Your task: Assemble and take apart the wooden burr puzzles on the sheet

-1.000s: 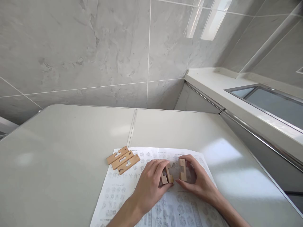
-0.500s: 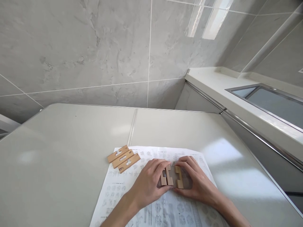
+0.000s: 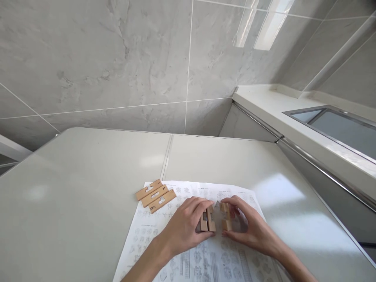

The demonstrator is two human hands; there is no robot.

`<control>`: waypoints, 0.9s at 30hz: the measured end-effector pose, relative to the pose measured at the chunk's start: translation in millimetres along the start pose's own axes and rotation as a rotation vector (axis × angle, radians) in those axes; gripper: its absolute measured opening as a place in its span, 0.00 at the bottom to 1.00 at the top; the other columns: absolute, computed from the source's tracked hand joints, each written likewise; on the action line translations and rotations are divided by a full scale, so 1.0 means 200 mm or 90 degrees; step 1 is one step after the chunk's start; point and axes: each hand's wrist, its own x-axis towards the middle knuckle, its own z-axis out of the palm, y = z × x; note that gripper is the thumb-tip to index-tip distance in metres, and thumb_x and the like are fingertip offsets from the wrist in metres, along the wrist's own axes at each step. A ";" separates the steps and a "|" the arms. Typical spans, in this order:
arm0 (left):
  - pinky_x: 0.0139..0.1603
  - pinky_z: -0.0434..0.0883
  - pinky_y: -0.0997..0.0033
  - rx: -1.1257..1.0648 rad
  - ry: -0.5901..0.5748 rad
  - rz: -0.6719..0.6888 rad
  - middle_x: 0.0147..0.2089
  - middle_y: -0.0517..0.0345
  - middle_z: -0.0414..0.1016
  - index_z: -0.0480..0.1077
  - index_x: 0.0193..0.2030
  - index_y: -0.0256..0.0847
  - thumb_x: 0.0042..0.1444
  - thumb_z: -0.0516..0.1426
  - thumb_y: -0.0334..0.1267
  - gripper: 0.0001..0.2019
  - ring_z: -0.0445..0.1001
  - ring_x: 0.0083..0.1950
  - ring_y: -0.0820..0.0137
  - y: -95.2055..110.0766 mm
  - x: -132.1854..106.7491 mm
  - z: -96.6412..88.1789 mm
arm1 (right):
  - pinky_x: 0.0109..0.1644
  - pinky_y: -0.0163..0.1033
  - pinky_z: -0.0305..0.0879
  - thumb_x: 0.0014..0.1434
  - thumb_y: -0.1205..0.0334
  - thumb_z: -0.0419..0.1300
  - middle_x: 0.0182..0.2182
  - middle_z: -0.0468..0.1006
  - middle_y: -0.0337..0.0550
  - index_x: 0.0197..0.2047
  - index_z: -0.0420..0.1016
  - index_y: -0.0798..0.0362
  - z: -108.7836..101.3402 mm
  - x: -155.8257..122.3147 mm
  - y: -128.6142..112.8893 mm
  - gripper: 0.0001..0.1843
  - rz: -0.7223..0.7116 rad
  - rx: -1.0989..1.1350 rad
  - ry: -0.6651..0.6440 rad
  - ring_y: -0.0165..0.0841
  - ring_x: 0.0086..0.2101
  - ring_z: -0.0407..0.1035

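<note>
My left hand (image 3: 188, 219) is closed around two notched wooden puzzle pieces (image 3: 210, 219), standing side by side over the printed sheet. Thumb below and fingers above pinch their ends. To the right, my right hand (image 3: 249, 225) grips one notched wooden puzzle piece (image 3: 226, 217) between thumb and fingertips, tilted a little. A narrow gap separates it from the left pair. Beneath both hands lies the white instruction sheet (image 3: 147, 235) with small printed diagrams. On its upper left corner rest three flat wooden pieces with cutouts (image 3: 155, 196), marked with handwritten numbers.
The pale table (image 3: 88, 203) has a seam (image 3: 167, 156) running towards the back. A grey tiled wall (image 3: 117, 58) rises behind it. At the right stands a white counter (image 3: 264, 103) with a metal-rimmed sink (image 3: 337, 125).
My right hand has shifted slightly right and turned its piece, widening the gap to the left pair. My left hand keeps its hold. The camera view has shifted slightly.
</note>
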 end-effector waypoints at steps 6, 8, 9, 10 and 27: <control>0.61 0.79 0.49 -0.002 0.005 0.009 0.63 0.53 0.78 0.62 0.71 0.55 0.55 0.75 0.37 0.41 0.78 0.62 0.52 -0.01 0.00 0.00 | 0.54 0.51 0.74 0.56 0.62 0.72 0.52 0.81 0.45 0.61 0.69 0.42 0.02 -0.02 0.02 0.31 0.030 0.014 0.023 0.47 0.48 0.76; 0.61 0.79 0.49 -0.004 0.006 0.005 0.62 0.54 0.78 0.63 0.71 0.54 0.53 0.76 0.36 0.42 0.78 0.62 0.53 0.00 0.00 0.00 | 0.56 0.52 0.74 0.56 0.63 0.71 0.53 0.80 0.45 0.62 0.68 0.42 0.02 -0.02 0.02 0.32 0.033 0.008 0.017 0.48 0.50 0.75; 0.61 0.79 0.50 -0.006 0.007 0.001 0.62 0.54 0.78 0.63 0.70 0.54 0.52 0.77 0.35 0.42 0.78 0.62 0.53 0.00 0.00 0.00 | 0.56 0.52 0.74 0.56 0.64 0.71 0.53 0.79 0.45 0.62 0.68 0.41 0.02 -0.02 0.02 0.32 0.029 0.005 0.013 0.48 0.51 0.75; 0.61 0.79 0.50 -0.007 0.006 -0.003 0.62 0.55 0.78 0.63 0.70 0.54 0.51 0.77 0.35 0.43 0.78 0.62 0.53 0.00 0.00 0.00 | 0.57 0.52 0.74 0.56 0.64 0.71 0.53 0.78 0.45 0.61 0.68 0.41 0.02 -0.01 0.02 0.31 0.020 0.002 0.008 0.48 0.51 0.75; 0.63 0.77 0.50 0.003 -0.007 -0.006 0.63 0.54 0.77 0.63 0.68 0.50 0.51 0.77 0.34 0.41 0.76 0.62 0.54 0.00 0.00 0.00 | 0.54 0.51 0.76 0.56 0.65 0.71 0.52 0.73 0.47 0.66 0.68 0.41 0.03 -0.01 0.02 0.36 -0.052 -0.119 -0.014 0.48 0.51 0.72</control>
